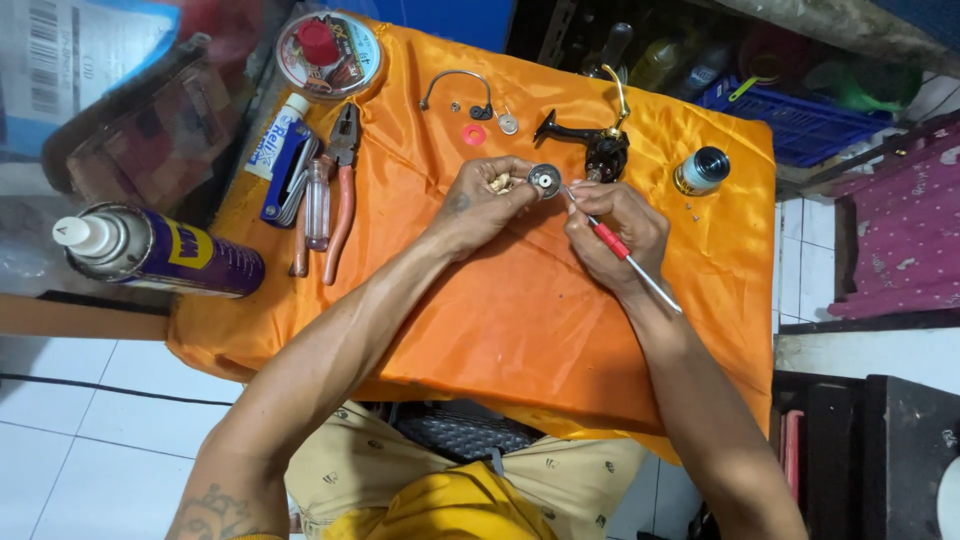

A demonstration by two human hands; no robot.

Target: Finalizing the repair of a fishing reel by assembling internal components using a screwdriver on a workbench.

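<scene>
My left hand (484, 204) grips a small round silver metal part (545, 181), a spool-like piece, above the orange cloth (500, 310). My right hand (612, 233) holds a thin tool with a red grip and a metal shaft (625, 250); its tip touches the round part. Just beyond my hands lies a black fishing reel body with a gold handle (600, 140).
Pliers (342, 190), a clear-handled screwdriver (317, 205) and a blue folding tool (285, 175) lie left on the cloth. A spray can (160, 250), a tube (280, 135), a round line spool (330, 52), a wire bail (457, 88), a red washer (474, 134) and a small jar (702, 170) are around.
</scene>
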